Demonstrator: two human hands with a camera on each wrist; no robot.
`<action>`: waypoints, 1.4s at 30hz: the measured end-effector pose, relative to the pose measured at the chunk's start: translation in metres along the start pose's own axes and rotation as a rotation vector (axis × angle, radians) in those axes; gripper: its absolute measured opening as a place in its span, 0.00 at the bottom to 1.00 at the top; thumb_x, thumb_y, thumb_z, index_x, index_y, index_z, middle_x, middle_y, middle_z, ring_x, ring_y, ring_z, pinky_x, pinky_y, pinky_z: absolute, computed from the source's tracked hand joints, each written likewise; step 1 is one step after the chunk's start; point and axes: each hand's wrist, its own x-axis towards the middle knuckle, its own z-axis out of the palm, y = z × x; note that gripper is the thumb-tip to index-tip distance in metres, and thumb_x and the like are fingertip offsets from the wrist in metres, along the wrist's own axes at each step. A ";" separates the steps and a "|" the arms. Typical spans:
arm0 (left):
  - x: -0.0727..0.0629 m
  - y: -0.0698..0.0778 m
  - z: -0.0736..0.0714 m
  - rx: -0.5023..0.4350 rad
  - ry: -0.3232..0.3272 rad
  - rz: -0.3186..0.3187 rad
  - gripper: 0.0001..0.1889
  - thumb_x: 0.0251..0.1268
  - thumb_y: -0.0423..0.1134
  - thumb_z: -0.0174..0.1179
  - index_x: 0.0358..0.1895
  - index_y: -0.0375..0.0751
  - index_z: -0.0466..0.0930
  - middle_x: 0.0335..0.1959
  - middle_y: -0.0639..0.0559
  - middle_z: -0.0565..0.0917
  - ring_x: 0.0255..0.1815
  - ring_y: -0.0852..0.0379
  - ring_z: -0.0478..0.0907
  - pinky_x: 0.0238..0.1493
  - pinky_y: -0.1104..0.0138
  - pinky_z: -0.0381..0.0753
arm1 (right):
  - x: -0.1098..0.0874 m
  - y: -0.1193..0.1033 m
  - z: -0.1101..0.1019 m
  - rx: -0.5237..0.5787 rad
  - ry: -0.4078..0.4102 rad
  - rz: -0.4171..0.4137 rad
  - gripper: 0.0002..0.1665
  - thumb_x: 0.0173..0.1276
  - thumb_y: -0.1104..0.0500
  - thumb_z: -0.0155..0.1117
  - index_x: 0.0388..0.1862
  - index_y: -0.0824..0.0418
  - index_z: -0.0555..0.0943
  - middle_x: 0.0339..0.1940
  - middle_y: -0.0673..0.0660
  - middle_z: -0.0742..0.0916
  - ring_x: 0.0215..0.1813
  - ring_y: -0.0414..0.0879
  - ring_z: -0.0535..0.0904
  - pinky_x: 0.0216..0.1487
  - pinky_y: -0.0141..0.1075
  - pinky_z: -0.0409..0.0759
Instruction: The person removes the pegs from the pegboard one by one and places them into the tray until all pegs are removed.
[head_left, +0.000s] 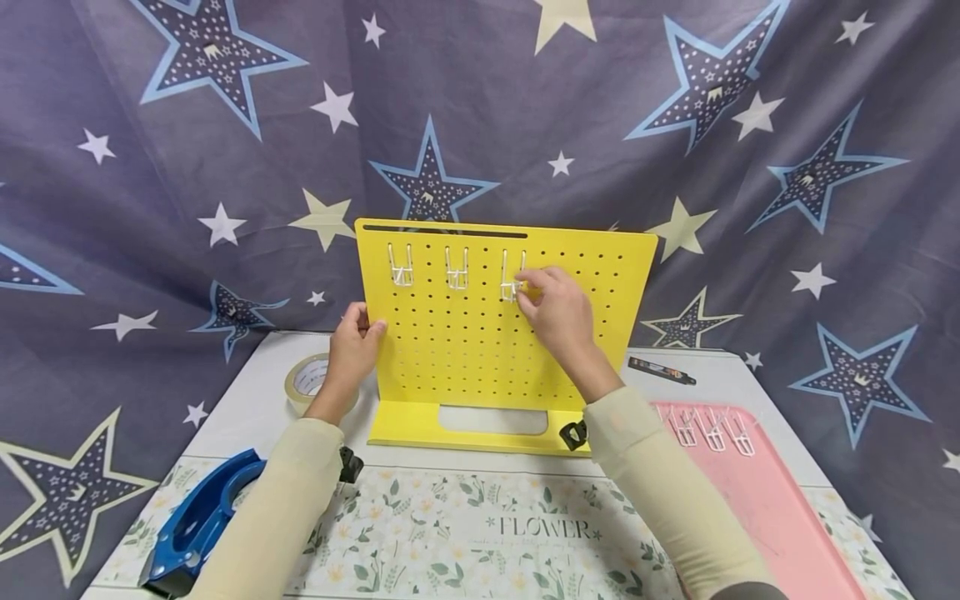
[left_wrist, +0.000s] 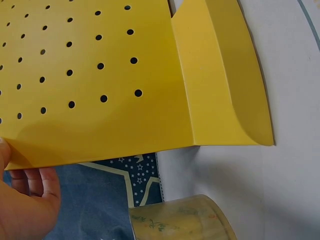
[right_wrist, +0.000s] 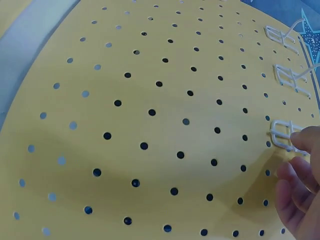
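Note:
A yellow pegboard (head_left: 480,352) stands upright on its bent base. My left hand (head_left: 354,354) grips the board's left edge, thumb on the front face and fingers behind, as the left wrist view shows. Near the top, my right hand (head_left: 562,318) pinches a white wire hook (head_left: 509,292) between thumb and fingertips. That hook lies against the perforated face, third in a row. To its left, two similar hooks, the outer hook (head_left: 402,277) and the inner hook (head_left: 457,279), hang on the board. The right wrist view shows the pinched hook (right_wrist: 281,124) partly covered by the thumb.
At the right, a pink tray (head_left: 757,508) carries several white wire hooks (head_left: 714,433). Behind it lies a black marker (head_left: 662,371). A tape roll (head_left: 300,392) sits behind the left forearm, and a blue tape dispenser (head_left: 198,517) stands at front left. A star-patterned curtain (head_left: 480,92) hangs behind.

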 end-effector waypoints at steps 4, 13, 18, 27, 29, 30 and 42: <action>0.000 0.001 0.000 -0.006 -0.003 -0.008 0.13 0.78 0.41 0.55 0.59 0.44 0.70 0.47 0.43 0.79 0.46 0.49 0.76 0.46 0.62 0.75 | 0.000 -0.003 0.001 -0.017 -0.009 0.004 0.13 0.67 0.55 0.72 0.50 0.47 0.89 0.45 0.52 0.88 0.39 0.46 0.86 0.30 0.37 0.79; -0.001 0.001 -0.002 -0.008 -0.011 -0.021 0.13 0.79 0.42 0.55 0.59 0.45 0.70 0.48 0.44 0.79 0.46 0.50 0.76 0.45 0.64 0.76 | 0.000 -0.007 0.002 -0.038 -0.029 0.010 0.09 0.69 0.53 0.71 0.47 0.47 0.90 0.43 0.52 0.88 0.39 0.46 0.84 0.31 0.36 0.77; -0.001 0.001 -0.003 -0.001 -0.007 -0.025 0.13 0.78 0.42 0.55 0.59 0.45 0.70 0.48 0.44 0.79 0.46 0.49 0.76 0.46 0.62 0.75 | 0.001 -0.011 0.003 -0.039 -0.034 0.032 0.09 0.69 0.52 0.71 0.46 0.47 0.90 0.42 0.51 0.88 0.39 0.46 0.82 0.30 0.36 0.76; 0.000 0.001 -0.001 -0.006 -0.008 -0.011 0.12 0.78 0.41 0.55 0.59 0.44 0.70 0.48 0.43 0.80 0.46 0.48 0.77 0.45 0.62 0.76 | 0.001 -0.014 0.004 -0.032 0.020 0.061 0.06 0.69 0.53 0.70 0.42 0.49 0.90 0.39 0.52 0.88 0.36 0.46 0.83 0.30 0.37 0.76; 0.000 0.000 0.000 -0.008 -0.007 -0.010 0.12 0.78 0.41 0.55 0.58 0.44 0.70 0.48 0.43 0.80 0.46 0.48 0.76 0.45 0.62 0.76 | 0.001 -0.014 0.004 -0.031 0.026 0.063 0.06 0.69 0.53 0.70 0.42 0.49 0.90 0.38 0.52 0.88 0.35 0.46 0.82 0.29 0.37 0.75; 0.000 0.000 0.000 -0.007 -0.006 -0.008 0.12 0.78 0.41 0.55 0.58 0.44 0.70 0.48 0.43 0.80 0.46 0.48 0.76 0.45 0.61 0.76 | 0.001 -0.015 0.004 -0.030 0.030 0.064 0.06 0.69 0.54 0.70 0.42 0.49 0.91 0.37 0.52 0.88 0.35 0.47 0.82 0.29 0.37 0.75; -0.001 0.002 -0.001 0.004 -0.005 -0.017 0.13 0.78 0.41 0.55 0.59 0.44 0.70 0.47 0.44 0.79 0.45 0.49 0.76 0.45 0.62 0.75 | 0.001 -0.014 0.003 -0.014 0.081 0.038 0.04 0.69 0.55 0.71 0.39 0.49 0.91 0.40 0.51 0.89 0.35 0.47 0.84 0.30 0.38 0.77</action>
